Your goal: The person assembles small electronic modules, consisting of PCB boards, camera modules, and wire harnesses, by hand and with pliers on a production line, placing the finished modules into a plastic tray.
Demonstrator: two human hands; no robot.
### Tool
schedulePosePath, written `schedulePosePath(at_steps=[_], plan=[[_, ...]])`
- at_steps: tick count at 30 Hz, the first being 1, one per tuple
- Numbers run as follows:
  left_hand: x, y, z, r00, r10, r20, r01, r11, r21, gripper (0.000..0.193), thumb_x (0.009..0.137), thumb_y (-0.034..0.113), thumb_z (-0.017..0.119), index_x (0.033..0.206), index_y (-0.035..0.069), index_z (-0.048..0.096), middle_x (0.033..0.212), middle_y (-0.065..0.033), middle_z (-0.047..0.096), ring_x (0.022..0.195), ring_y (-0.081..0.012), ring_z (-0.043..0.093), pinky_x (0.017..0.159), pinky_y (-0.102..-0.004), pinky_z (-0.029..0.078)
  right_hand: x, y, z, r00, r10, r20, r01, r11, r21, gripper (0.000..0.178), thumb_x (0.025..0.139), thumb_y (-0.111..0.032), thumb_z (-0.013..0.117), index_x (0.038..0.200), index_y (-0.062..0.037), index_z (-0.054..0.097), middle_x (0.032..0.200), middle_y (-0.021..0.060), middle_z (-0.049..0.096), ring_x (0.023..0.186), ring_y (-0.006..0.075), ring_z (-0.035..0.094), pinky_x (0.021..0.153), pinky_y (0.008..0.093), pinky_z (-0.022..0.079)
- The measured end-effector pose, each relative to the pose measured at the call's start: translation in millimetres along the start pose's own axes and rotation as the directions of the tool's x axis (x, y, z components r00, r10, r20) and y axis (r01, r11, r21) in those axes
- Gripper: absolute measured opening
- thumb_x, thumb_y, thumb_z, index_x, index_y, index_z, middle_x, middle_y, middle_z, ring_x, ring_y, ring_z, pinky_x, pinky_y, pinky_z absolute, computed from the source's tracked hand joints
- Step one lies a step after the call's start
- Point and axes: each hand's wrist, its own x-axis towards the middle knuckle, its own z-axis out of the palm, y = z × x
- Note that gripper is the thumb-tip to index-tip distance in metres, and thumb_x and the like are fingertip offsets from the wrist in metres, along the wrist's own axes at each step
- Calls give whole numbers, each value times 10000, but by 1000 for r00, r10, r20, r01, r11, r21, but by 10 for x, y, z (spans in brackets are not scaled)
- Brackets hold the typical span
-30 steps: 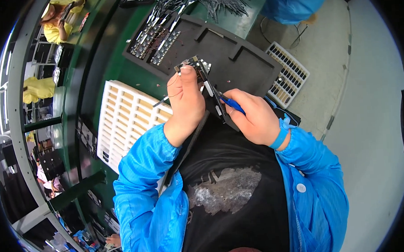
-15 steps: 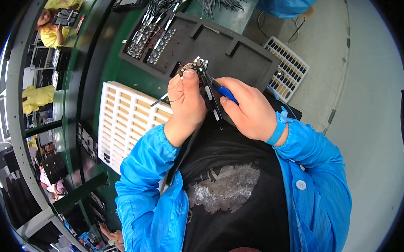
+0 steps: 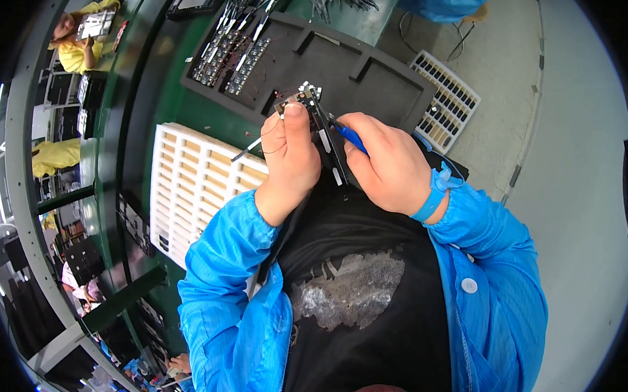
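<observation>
1. Head view, left hand: I see my left hand (image 3: 291, 158) raised in front of my chest, fingers curled and pressed together around a small circuit board (image 3: 303, 98). The thumb tip lies flat on the near face of the board, so the board stands just above the hand, sticking out past the thumb.

2. Head view, right hand: my right hand (image 3: 390, 165) sits just beside the left, knuckles up, pinching a blue-handled tool (image 3: 350, 138). The tool's tip points up and left toward the board and reaches its right edge; I cannot tell whether it actually touches. A blue wrist strap (image 3: 436, 190) wraps that wrist.

3. Head view, between the hands: a narrow dark strip (image 3: 329, 150) runs down from the board between the two hands, with small pale patches on it. A thin wire loops out to the left of my left hand.

4. Head view, the bench beyond: the board hangs over a dark moulded tray (image 3: 364, 68) with shallow pockets, and more boards with red wires (image 3: 234, 59) lie in its far left part, well apart from my hands.

5. Head view, sides: a white slotted tray (image 3: 187, 180) lies on the green bench to my left, near the left forearm. A smaller white grid tray (image 3: 446, 99) lies on the floor to the right.
</observation>
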Motion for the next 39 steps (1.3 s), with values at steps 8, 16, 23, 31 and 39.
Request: schedulePosePath(at_steps=[8, 16, 23, 31, 39], plan=[[14, 41, 5, 966, -242, 93, 255, 951, -176, 508, 1048, 418, 397, 884, 0, 634, 694, -13, 590, 545, -80, 498, 499, -234, 387, -15, 39, 5, 971, 164, 176, -215, 919, 331, 169, 856, -84, 521, 986, 19, 553, 756, 209, 619, 681, 414, 598, 618, 447, 473], [44, 69, 49, 875, -477, 80, 476, 818, -323, 446, 1052, 381, 401, 820, 62, 610, 646, 0, 551, 558, -65, 466, 518, -232, 369, -65, -46, 45, 836, 309, 454, -541, 319, 778, 211, 924, -68, 455, 1095, 16, 546, 806, 107, 611, 635, 179, 605, 572, 299, 498], [526, 286, -310, 794, -460, 397, 604, 668, -434, 549, 1037, 401, 317, 582, 107, 403, 543, -21, 351, 547, -155, 306, 557, -313, 279, -89, 27, -80, 893, 344, 291, -422, 414, 807, 253, 928, -65, 411, 1131, 26, 533, 864, 126, 603, 717, 201, 603, 670, 313, 506], [720, -229, -529, 564, -806, 178, 641, 564, 521, 445, 969, 419, 530, 745, 59, 665, 563, 37, 517, 501, -66, 420, 472, -273, 311, -80, 181, -169, 912, 359, 197, -352, 444, 824, 222, 938, -78, 429, 1107, -9, 555, 858, 79, 607, 683, 151, 591, 623, 282, 487], [949, -23, -298, 709, -693, 130, 11, 195, 981, 596, 886, 561, 582, 801, -11, 726, 709, -197, 673, 751, -357, 686, 729, -427, 528, -34, 269, -183, 933, 344, 108, -299, 568, 767, 223, 935, -77, 431, 1104, -9, 561, 865, 71, 606, 695, 134, 583, 626, 268, 483]])
